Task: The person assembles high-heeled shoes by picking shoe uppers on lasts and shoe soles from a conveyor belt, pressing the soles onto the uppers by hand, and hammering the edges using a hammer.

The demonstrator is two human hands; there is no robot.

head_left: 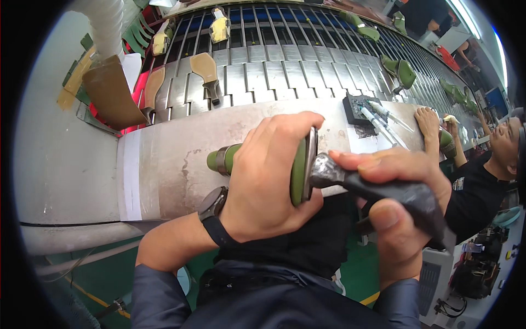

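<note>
My left hand (268, 170) is wrapped around a green shoe last (298, 172), which lies sideways above the bench. A brownish strap (222, 160) circles its narrow end, and a dark, shiny-edged sole (311, 164) covers its bottom face. My fingers hide much of its middle. Closed around a dark metal hammer (383, 194), my right hand (405, 203) holds its round, worn face against or very close to the sole; contact is hard to tell. The far end of the hammer flares to a wedge below my fingers. A dark watch (212, 202) is on my left wrist.
Beyond the pale bench (170, 164) runs a slatted metal conveyor (257, 77) carrying a tan heeled sole (205, 68), green lasts (402, 71) and a yellowish shoe piece (220, 27). A black box (356, 109) with syringes (383, 129) stands at right. A co-worker (487, 170) works beside me.
</note>
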